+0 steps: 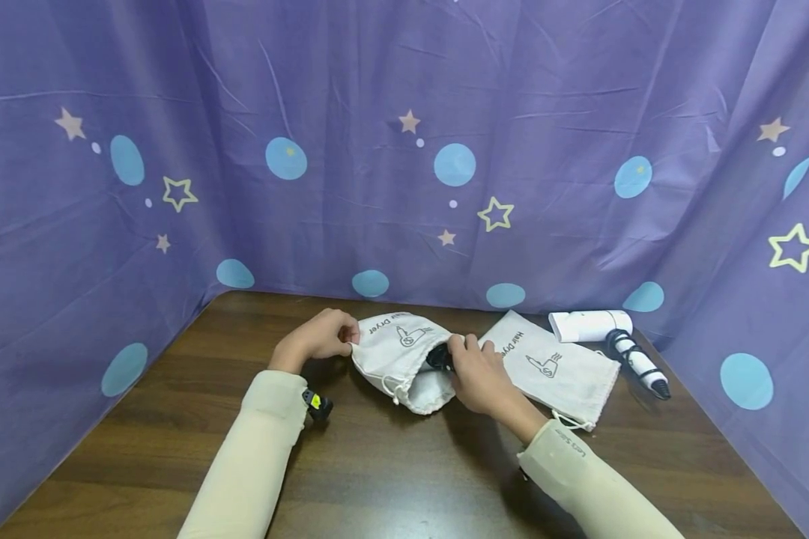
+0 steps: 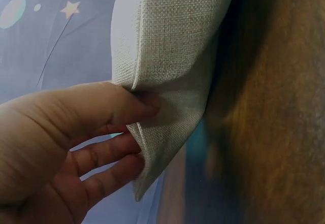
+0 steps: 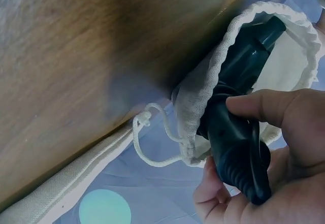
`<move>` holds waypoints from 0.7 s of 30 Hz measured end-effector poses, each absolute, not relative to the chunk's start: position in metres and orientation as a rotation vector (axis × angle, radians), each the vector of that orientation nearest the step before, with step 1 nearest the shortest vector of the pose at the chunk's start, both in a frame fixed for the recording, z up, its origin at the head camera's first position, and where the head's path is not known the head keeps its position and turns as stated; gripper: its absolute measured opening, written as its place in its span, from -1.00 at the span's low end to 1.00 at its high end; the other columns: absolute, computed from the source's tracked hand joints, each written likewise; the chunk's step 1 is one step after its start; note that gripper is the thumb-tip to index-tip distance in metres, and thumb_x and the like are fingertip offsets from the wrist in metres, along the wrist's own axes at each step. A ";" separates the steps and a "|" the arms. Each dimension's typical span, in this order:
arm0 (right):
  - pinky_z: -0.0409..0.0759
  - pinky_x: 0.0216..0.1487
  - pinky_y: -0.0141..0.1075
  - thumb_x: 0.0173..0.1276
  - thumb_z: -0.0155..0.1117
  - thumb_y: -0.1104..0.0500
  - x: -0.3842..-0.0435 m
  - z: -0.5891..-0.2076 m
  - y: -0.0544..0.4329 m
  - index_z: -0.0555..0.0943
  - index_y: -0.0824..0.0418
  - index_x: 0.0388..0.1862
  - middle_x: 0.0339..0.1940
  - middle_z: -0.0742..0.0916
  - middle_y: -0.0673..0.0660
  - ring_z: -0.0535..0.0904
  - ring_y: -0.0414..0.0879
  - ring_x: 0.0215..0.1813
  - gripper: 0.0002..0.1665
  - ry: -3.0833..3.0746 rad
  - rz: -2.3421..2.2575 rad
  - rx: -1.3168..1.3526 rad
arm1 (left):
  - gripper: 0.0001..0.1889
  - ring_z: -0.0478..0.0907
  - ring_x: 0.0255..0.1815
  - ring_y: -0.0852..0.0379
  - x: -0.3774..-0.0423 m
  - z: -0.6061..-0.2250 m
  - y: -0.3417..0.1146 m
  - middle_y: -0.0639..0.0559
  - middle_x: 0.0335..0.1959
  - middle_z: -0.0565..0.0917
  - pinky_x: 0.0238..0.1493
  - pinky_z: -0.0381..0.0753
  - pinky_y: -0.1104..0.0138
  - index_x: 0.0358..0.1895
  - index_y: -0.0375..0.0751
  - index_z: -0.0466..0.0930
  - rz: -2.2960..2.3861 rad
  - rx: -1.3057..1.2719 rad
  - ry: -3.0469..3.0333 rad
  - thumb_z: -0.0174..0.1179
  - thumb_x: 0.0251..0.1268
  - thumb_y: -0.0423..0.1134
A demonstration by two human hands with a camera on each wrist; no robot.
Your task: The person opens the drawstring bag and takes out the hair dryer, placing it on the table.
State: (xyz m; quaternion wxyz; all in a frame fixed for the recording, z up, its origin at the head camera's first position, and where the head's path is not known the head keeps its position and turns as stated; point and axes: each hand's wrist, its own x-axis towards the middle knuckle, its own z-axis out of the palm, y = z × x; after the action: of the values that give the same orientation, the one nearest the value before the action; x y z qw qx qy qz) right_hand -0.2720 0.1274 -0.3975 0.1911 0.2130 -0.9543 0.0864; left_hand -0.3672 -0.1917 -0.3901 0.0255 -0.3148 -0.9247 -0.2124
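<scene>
A white cloth drawstring bag (image 1: 386, 352) printed "Hair Dryer" lies on the table with its mouth gaping toward the right. My left hand (image 1: 320, 335) pinches its closed end by a corner, thumb on one face and fingers behind the seam (image 2: 138, 46). At the mouth, my right hand (image 1: 480, 374) grips a black hair dryer (image 3: 223, 127) by its folded handle, cord wrapped about it. Most of the dryer sits inside the opening, while the handle's ribbed cord end (image 3: 244, 181) sticks out into my palm. A knotted drawstring (image 3: 144, 155) loops from the bag's rim.
To the right lies a second, flat "Hair Dryer" bag (image 1: 559, 378), its drawstring toward me. Beyond it, a white hair dryer (image 1: 589, 326) with a black-wrapped handle (image 1: 639, 361) rests near the table's right edge. A purple curtain (image 1: 404, 187) hangs around the wooden table (image 1: 391, 479).
</scene>
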 end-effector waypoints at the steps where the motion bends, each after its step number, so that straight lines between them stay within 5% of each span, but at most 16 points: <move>1: 0.44 -0.34 0.05 0.10 0.47 0.29 -0.272 -0.398 0.128 0.40 0.19 -0.07 -0.19 0.56 0.26 0.43 0.25 -0.26 -0.51 -2.680 0.242 0.601 | -0.80 0.45 -0.37 0.15 -0.368 -0.390 -0.192 0.11 -0.49 0.53 -0.26 0.47 0.26 -0.47 -0.07 0.61 -0.676 -0.991 -2.855 0.35 0.01 -0.49; 21: 0.41 -0.11 -0.04 0.28 0.44 0.33 -0.279 -0.396 0.175 0.41 0.23 0.09 -0.06 0.57 0.22 0.40 0.08 -0.18 -0.52 -2.609 0.459 0.952 | -0.70 0.46 -0.34 0.12 -0.376 -0.392 -0.208 0.10 -0.46 0.53 -0.23 0.46 0.22 -0.40 -0.10 0.57 -0.770 -0.859 -2.815 0.36 -0.10 -0.59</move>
State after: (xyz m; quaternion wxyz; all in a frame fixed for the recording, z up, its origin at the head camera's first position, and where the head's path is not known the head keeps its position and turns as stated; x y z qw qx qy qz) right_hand -0.2792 0.1747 -0.3956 0.1628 0.3337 -0.9145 0.1609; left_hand -0.3755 -0.2085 -0.3916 0.0497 -0.2820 -0.9242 -0.2527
